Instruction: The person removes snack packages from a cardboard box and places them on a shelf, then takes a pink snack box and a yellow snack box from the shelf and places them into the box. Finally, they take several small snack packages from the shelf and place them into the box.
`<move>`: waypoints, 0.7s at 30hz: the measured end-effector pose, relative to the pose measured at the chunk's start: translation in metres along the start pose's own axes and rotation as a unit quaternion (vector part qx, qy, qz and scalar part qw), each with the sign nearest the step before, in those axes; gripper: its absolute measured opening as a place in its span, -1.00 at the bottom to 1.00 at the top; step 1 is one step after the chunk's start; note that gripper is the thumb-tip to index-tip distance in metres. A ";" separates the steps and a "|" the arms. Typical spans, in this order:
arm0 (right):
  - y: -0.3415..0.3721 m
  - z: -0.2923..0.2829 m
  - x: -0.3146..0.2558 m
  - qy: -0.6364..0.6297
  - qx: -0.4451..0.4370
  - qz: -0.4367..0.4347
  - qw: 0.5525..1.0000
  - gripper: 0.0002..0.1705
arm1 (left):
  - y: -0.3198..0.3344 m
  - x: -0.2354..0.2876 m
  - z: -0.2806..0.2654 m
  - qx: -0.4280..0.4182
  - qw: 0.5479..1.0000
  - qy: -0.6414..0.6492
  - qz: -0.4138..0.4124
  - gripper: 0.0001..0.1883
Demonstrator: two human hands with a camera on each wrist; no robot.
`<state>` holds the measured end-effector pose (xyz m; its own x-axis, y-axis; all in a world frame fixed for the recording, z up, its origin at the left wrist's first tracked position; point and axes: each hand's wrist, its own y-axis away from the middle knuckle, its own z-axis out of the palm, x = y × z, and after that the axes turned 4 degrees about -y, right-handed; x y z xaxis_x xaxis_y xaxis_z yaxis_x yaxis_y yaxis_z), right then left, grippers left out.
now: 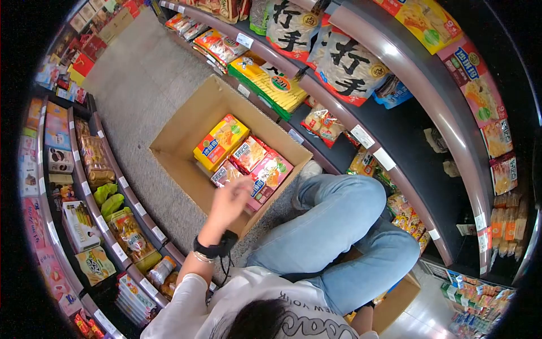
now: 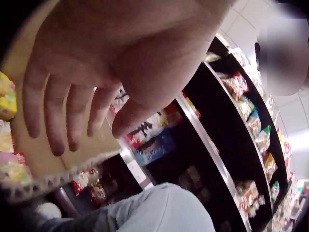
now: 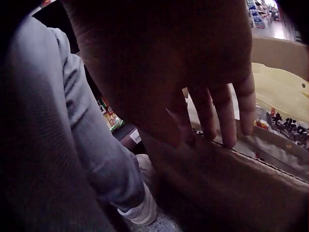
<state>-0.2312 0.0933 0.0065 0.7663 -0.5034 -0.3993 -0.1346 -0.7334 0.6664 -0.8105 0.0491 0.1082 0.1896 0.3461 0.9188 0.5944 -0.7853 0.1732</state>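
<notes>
My left hand (image 1: 230, 202) is over the near side of an open cardboard box (image 1: 183, 127), its loosely bent fingers (image 2: 75, 116) holding nothing in the left wrist view. Inside that box lie a yellow snack box (image 1: 221, 141), a pink snack box (image 1: 274, 169) and red-and-white snack packs (image 1: 248, 153). My right hand (image 3: 164, 63) hangs with relaxed fingers at the rim of a second cardboard box (image 3: 231, 179), which contains packaged goods (image 3: 285, 128). In the head view the right hand is hidden beside my body.
My bent legs (image 1: 327, 217) lie between the two boxes. A curved shelf (image 1: 418, 73) with bagged food rises on the right, its black-and-white bags (image 1: 350, 65) near the top. Another stocked shelf (image 1: 127, 203) runs along the left. Grey floor (image 1: 132, 73) stretches beyond the first box.
</notes>
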 end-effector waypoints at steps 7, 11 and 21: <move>0.000 -0.023 -0.014 -0.005 0.027 -0.021 0.999 -0.69 | -0.049 -0.005 -0.052 0.124 0.991 0.053 0.009 -0.77; 0.003 -0.069 -0.035 -0.033 0.103 -0.080 0.991 -0.69 | -0.073 -0.016 -0.057 0.132 0.990 0.041 0.018 -0.74; 0.084 -0.111 -0.330 -0.187 0.197 -0.390 0.879 -0.73 | -0.068 -0.040 -0.056 0.159 0.987 0.009 0.006 -0.75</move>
<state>-0.4255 0.2483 0.2643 0.4708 0.1631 -0.8670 0.0765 -0.9866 -0.1440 -0.9025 0.0596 0.0795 0.1857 0.3272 0.9265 0.8084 -0.5868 0.0452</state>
